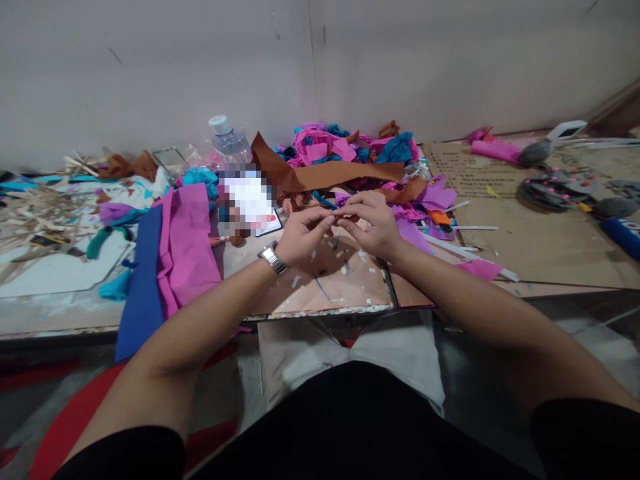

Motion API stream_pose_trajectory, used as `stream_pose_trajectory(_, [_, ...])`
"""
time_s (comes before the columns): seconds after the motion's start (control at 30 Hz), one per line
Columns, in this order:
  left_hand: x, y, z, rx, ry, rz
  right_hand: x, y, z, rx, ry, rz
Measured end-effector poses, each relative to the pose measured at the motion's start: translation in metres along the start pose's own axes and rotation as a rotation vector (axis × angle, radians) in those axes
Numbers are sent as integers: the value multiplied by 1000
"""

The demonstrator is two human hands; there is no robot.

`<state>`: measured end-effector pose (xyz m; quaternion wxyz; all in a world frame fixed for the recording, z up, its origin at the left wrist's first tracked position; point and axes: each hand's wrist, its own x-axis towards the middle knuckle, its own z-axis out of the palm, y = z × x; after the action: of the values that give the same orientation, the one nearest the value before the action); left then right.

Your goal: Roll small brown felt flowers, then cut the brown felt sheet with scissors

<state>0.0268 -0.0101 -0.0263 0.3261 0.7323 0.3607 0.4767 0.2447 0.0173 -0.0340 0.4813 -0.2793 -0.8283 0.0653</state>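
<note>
Head view shows the left hand and right hand meeting above the table, fingertips pinching a small brown piece between them; work on it looks under way rather than finished. Beyond lies a long brown strip, and a pink sheet and blue sheet at the left seem unused, though how many pieces are done I cannot tell.

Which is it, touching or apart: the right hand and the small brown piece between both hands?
Touching. The head view shows the right hand pinching the small brown piece between thumb and fingers.
</note>
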Motion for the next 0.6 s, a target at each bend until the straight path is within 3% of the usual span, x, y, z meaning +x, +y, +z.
stream_pose_trajectory(0.3, [1,-1,2,-61,46,-121,0,-3,0,-24,-37,11])
stream_pose_trajectory(0.6, [2,4,1,-131,-9,-180,-2,0,2,-85,-48,-12])
